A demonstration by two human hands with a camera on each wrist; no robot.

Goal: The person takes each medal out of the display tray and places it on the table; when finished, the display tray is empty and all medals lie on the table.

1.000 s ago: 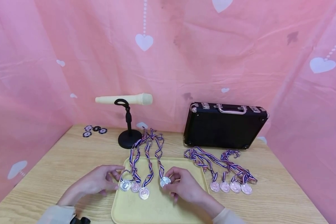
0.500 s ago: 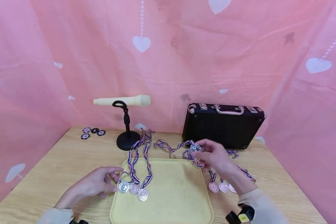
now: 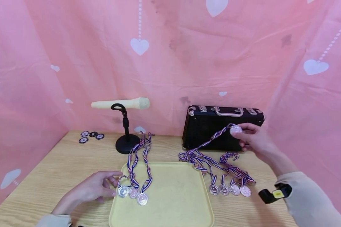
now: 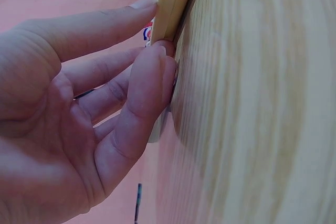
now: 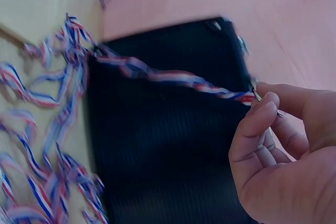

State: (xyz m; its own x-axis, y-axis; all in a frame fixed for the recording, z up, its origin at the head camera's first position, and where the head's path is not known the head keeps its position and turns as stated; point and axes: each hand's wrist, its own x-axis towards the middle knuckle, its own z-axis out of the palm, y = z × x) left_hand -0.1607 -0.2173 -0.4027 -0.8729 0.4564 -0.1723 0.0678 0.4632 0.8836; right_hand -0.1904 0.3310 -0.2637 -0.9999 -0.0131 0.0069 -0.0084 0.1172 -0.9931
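The right hand (image 3: 257,141) is raised above the desk (image 3: 59,165), with thumb and fingers closed in a pinch on a silver-coloured medal (image 3: 236,130). This medal sits at that hand's fingertips; the right wrist view shows it nearly edge-on, so its face cannot be read there. Its striped ribbon (image 5: 178,77) sets the long axis: from the right hand it runs, twisted and sloping down, toward the left hand's side, crossing in front of the black case (image 3: 199,134). Its lower end meets a tangle of ribbons (image 3: 191,156) at the far edge of the tray (image 3: 176,198), near the corner on the right hand's side. Where it ends inside that tangle cannot be told.

The right hand is clearly the nearer to this medal and ribbon. A row of four medals (image 3: 224,189) lies below the right hand, closer to the person and a little to its left, just beside the tray.

The left hand (image 3: 95,187) is well apart, across the tray. Its thumb and index finger are spread and relaxed, tips touching the tray's side edge; it has no medal in its grasp. Three medals (image 3: 134,193) lie on the tray just right of it, their ribbons leading away over the far edge.
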